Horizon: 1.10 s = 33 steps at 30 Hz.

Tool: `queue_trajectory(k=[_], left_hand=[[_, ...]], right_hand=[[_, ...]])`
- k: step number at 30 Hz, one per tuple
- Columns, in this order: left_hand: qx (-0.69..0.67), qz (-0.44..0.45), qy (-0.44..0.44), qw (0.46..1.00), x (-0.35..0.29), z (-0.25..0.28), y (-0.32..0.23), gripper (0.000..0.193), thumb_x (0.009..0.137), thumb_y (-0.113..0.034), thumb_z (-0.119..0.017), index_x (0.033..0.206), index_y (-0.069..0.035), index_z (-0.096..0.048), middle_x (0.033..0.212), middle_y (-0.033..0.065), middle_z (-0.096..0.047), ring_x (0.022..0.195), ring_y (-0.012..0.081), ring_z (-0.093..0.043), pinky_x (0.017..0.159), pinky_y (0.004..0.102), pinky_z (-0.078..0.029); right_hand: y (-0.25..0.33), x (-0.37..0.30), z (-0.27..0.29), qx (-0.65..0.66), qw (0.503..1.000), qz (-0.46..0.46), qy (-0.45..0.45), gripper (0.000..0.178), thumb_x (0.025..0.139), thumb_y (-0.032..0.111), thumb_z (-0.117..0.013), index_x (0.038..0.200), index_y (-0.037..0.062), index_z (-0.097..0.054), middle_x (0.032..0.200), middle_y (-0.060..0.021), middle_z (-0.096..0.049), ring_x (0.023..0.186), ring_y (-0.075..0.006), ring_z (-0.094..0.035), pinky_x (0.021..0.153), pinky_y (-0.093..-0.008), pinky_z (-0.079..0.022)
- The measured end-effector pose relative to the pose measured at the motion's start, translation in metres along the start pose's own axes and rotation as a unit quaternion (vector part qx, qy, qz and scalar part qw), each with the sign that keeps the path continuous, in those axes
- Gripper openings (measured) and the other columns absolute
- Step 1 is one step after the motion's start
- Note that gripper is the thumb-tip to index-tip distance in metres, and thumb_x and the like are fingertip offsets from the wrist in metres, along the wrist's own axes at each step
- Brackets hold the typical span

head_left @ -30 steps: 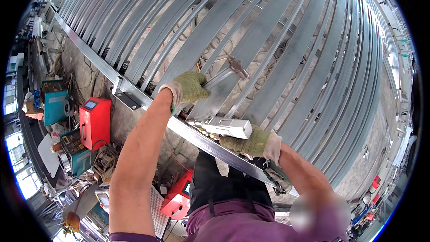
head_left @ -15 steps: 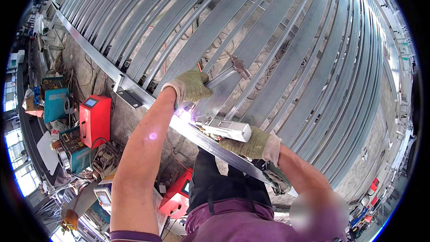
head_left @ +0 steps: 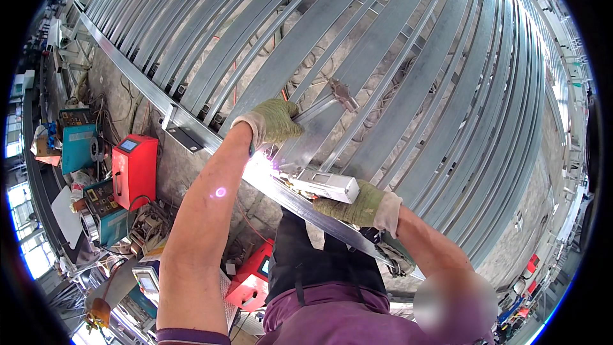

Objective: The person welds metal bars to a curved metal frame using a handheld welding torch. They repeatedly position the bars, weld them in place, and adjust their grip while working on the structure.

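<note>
My right hand [head_left: 354, 206], in a green and white work glove, is closed around a welding gun [head_left: 327, 184] with a white, box-like body. The gun's nozzle points left toward a bright white-violet glare [head_left: 258, 167] on the near edge rail [head_left: 297, 206] of a metal frame. The glare hides the joint itself. My left hand [head_left: 273, 121], gloved alike, rests on the bars just beyond the glare. Its fingers are curled round the handle end of a hammer [head_left: 343, 96], whose head lies across a flat grey bar to the right.
Long galvanized bars [head_left: 377, 45] fan out across the frame, with gaps showing cables and concrete below. A dark plate [head_left: 184, 139] juts from the rail at left. Red machines [head_left: 135, 169] and teal-sided units [head_left: 80, 148] stand on the left. Another red machine [head_left: 252, 278] is beside my legs.
The glare has grown brighter and shifted slightly left along the rail. The welding gun has edged left by a very small amount; my left hand and the hammer stay nearly still.
</note>
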<state>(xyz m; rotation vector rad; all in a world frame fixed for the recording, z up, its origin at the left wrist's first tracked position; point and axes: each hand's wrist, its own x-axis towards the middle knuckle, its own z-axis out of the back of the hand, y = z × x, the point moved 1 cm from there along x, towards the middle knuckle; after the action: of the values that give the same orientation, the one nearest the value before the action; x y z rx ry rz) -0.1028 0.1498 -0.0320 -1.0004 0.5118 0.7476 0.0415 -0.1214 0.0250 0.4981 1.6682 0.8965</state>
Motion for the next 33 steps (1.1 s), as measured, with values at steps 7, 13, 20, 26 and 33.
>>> queue_trajectory(k=[7,13,20,26,33], left_hand=[[0.012,0.001,-0.006,1.000,0.001,0.000,-0.001,0.044,0.093,-0.028,-0.090,0.124,0.000,-0.079,0.094,0.0094,-0.077,0.083,0.0196,-0.072,0.078,0.0386,-0.059],[-0.015,0.005,-0.014,1.000,-0.003,-0.001,-0.002,0.044,0.092,-0.029,-0.091,0.125,0.000,-0.080,0.095,0.0097,-0.078,0.082,0.0196,-0.072,0.076,0.0388,-0.059],[0.019,-0.016,-0.019,1.000,0.001,-0.001,0.002,0.042,0.093,-0.027,-0.090,0.123,0.000,-0.080,0.094,0.0088,-0.078,0.081,0.0192,-0.071,0.075,0.0387,-0.058],[-0.001,0.001,-0.015,1.000,0.000,-0.001,0.001,0.042,0.093,-0.028,-0.091,0.122,0.000,-0.080,0.093,0.0102,-0.078,0.083,0.0204,-0.072,0.078,0.0409,-0.058],[0.003,-0.007,-0.022,1.000,0.000,-0.002,0.002,0.041,0.091,-0.030,-0.092,0.117,0.000,-0.080,0.092,0.0100,-0.078,0.083,0.0211,-0.072,0.078,0.0409,-0.058]], right_hand=[[-0.001,-0.002,0.000,0.007,1.000,-0.013,-0.009,0.057,0.105,0.045,-0.082,0.152,0.0145,-0.071,0.138,-0.0111,-0.080,0.121,-0.0206,-0.073,0.108,-0.0339,-0.056],[-0.003,-0.003,0.001,0.009,1.000,-0.013,-0.004,0.056,0.105,0.043,-0.083,0.152,0.0151,-0.071,0.136,-0.0094,-0.080,0.121,-0.0191,-0.073,0.107,-0.0335,-0.056],[-0.007,-0.003,0.000,0.001,1.000,-0.005,-0.001,0.055,0.105,0.042,-0.082,0.151,0.0148,-0.071,0.137,-0.0094,-0.080,0.121,-0.0194,-0.073,0.108,-0.0337,-0.056],[-0.012,-0.004,0.000,-0.010,1.000,0.000,-0.007,0.056,0.105,0.045,-0.081,0.152,0.0147,-0.070,0.139,-0.0100,-0.080,0.123,-0.0216,-0.074,0.108,-0.0346,-0.057],[-0.004,-0.011,0.003,-0.035,0.999,-0.016,-0.003,0.059,0.105,0.045,-0.080,0.155,0.0147,-0.069,0.142,-0.0109,-0.079,0.126,-0.0226,-0.073,0.110,-0.0353,-0.055]])
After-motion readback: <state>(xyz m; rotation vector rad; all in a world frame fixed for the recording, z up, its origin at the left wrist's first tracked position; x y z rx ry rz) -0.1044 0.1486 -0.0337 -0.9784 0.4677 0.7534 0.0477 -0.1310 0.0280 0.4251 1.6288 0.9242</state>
